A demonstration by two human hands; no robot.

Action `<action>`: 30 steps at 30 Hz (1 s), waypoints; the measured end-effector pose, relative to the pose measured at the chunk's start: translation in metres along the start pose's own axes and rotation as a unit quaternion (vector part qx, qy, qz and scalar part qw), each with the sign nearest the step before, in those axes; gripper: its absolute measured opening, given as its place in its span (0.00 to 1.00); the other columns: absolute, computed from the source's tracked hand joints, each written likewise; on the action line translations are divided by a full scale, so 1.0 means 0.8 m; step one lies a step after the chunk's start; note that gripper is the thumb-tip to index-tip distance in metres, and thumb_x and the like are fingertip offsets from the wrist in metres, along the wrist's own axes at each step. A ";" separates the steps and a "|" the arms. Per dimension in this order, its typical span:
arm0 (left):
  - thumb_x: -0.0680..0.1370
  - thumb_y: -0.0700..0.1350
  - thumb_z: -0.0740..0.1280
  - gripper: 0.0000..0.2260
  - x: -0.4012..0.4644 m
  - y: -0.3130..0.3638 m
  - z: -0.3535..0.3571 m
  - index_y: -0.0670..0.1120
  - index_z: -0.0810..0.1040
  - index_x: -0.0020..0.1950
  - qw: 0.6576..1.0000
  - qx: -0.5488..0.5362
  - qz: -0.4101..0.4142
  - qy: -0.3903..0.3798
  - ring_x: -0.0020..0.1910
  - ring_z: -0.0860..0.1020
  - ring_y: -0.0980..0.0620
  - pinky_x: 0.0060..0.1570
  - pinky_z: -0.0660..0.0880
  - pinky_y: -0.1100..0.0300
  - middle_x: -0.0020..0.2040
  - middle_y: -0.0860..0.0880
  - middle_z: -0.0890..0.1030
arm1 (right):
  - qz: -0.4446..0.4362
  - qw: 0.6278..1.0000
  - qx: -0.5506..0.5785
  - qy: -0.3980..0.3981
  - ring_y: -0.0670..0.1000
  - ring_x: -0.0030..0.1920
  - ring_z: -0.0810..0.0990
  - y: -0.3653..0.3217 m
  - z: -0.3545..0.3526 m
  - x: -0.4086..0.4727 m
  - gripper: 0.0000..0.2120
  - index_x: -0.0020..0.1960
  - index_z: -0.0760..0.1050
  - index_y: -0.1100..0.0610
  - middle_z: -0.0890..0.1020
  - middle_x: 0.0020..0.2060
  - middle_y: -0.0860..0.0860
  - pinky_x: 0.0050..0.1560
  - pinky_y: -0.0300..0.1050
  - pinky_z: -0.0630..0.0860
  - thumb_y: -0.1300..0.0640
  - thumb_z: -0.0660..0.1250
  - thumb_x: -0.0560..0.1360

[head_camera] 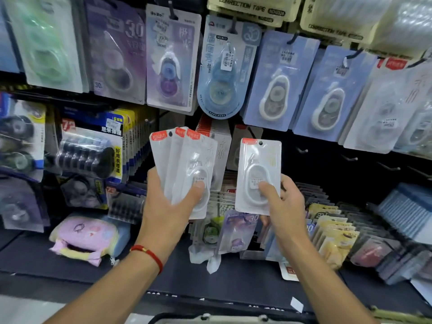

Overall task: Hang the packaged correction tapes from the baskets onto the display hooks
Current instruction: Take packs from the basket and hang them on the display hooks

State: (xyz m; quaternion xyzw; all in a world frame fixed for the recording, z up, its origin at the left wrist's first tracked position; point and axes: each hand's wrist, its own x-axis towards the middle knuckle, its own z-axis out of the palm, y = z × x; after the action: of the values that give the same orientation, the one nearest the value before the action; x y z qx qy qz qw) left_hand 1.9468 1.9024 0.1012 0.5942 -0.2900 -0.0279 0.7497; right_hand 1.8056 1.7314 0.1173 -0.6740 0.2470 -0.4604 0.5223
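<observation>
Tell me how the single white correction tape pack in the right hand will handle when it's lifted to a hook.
The single pack is a flat card with a clear blister, so probably light and fairly stiff. The right hand holds it upright by its lower part without visible sagging. Its glossy plastic may be slippery under the thumb. The small hang hole near the top likely needs careful aiming.

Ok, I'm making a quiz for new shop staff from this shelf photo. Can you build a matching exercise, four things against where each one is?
Things:
1. fanned stack of white correction tape packs
2. single white correction tape pack with a red corner label
3. pink and yellow soft pouch
4. red string bracelet

Places:
A. on the left wrist
B. held in the right hand
C. lying on the dark shelf
D. held in the left hand

Pairs: 1-D, 2-B, 3-C, 4-A
</observation>
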 end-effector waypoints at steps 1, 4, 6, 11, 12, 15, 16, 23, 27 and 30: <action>0.74 0.56 0.80 0.21 -0.001 0.000 0.000 0.65 0.70 0.58 1.000 0.004 -0.001 -0.003 0.53 0.81 0.67 0.45 0.78 0.70 0.54 0.67 0.81 | -0.003 1.000 -0.002 0.000 0.47 0.27 0.78 0.001 0.000 0.001 0.07 0.58 0.80 0.49 0.86 0.39 0.48 0.22 0.41 0.70 0.56 0.70 0.80; 0.74 0.55 0.80 0.22 -0.002 -0.001 0.001 0.64 0.70 0.59 1.000 0.007 -0.001 -0.007 0.53 0.81 0.67 0.44 0.78 0.73 0.54 0.67 0.80 | -0.009 1.000 -0.008 0.005 0.48 0.26 0.78 0.005 0.004 0.006 0.11 0.59 0.81 0.49 0.86 0.39 0.48 0.22 0.42 0.72 0.51 0.70 0.77; 0.73 0.57 0.79 0.22 -0.002 0.000 0.002 0.64 0.70 0.60 1.000 0.007 -0.005 -0.008 0.53 0.80 0.67 0.45 0.78 0.71 0.54 0.67 0.80 | -0.006 1.000 -0.022 0.014 0.48 0.28 0.79 0.016 0.008 0.013 0.11 0.60 0.81 0.48 0.87 0.42 0.47 0.24 0.42 0.74 0.49 0.70 0.78; 0.74 0.55 0.78 0.24 -0.003 -0.001 0.007 0.60 0.70 0.64 1.000 0.005 -0.012 -0.012 0.54 0.80 0.67 0.52 0.77 0.64 0.55 0.67 0.80 | 0.028 0.995 -0.080 0.056 0.50 0.52 0.84 0.041 0.039 0.074 0.09 0.62 0.76 0.46 0.84 0.52 0.42 0.54 0.58 0.84 0.47 0.68 0.83; 0.74 0.54 0.78 0.24 -0.003 -0.001 0.009 0.60 0.70 0.65 1.000 0.003 -0.014 -0.015 0.54 0.80 0.66 0.53 0.78 0.63 0.55 0.67 0.80 | 0.043 0.994 -0.082 0.060 0.53 0.53 0.84 0.043 0.044 0.091 0.11 0.64 0.75 0.46 0.83 0.54 0.43 0.58 0.61 0.82 0.46 0.67 0.83; 0.74 0.53 0.79 0.25 -0.004 -0.002 0.011 0.59 0.71 0.66 1.000 -0.003 -0.017 -0.019 0.56 0.81 0.64 0.56 0.79 0.60 0.56 0.64 0.80 | 0.115 0.988 -0.088 0.052 0.58 0.51 0.84 0.044 0.048 0.130 0.27 0.79 0.67 0.54 0.79 0.60 0.47 0.58 0.58 0.83 0.45 0.66 0.84; 0.74 0.54 0.79 0.25 -0.003 -0.003 0.011 0.60 0.71 0.66 1.000 -0.006 -0.019 -0.020 0.56 0.81 0.64 0.57 0.79 0.58 0.57 0.63 0.81 | 0.137 0.983 -0.113 0.040 0.59 0.54 0.83 0.046 0.045 0.138 0.30 0.81 0.64 0.56 0.78 0.63 0.49 0.60 0.58 0.82 0.45 0.65 0.84; 0.67 0.63 0.79 0.31 -0.006 -0.010 0.016 0.63 0.71 0.65 0.995 -0.028 -0.054 -0.074 0.57 0.82 0.64 0.53 0.82 0.58 0.58 0.64 0.81 | 0.091 0.983 -0.129 -0.098 0.53 0.58 0.84 0.029 0.021 0.062 0.14 0.64 0.80 0.51 0.85 0.56 0.49 0.61 0.55 0.82 0.45 0.66 0.84; 0.63 0.60 0.83 0.33 -0.015 -0.012 0.028 0.61 0.72 0.64 0.987 -0.075 -0.087 -0.117 0.57 0.84 0.60 0.49 0.83 0.63 0.58 0.61 0.83 | 0.030 0.974 -0.067 -0.214 0.51 0.53 0.86 -0.005 0.015 -0.013 0.14 0.60 0.83 0.49 0.87 0.52 0.47 0.53 0.47 0.85 0.42 0.70 0.79; 0.64 0.59 0.84 0.34 -0.020 -0.009 0.036 0.59 0.73 0.65 0.977 -0.118 -0.111 -0.136 0.58 0.85 0.54 0.50 0.84 0.58 0.59 0.57 0.85 | 0.021 0.978 -0.071 -0.195 0.47 0.53 0.87 -0.008 0.008 -0.028 0.11 0.61 0.82 0.50 0.88 0.53 0.45 0.55 0.45 0.84 0.49 0.74 0.79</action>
State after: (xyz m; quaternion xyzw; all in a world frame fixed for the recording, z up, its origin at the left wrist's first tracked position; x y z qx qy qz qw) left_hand 1.9222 1.8814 0.0921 0.5207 -0.3162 -0.2258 0.7602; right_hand 1.8002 1.7552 0.1150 -0.7807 0.1865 -0.2900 0.5212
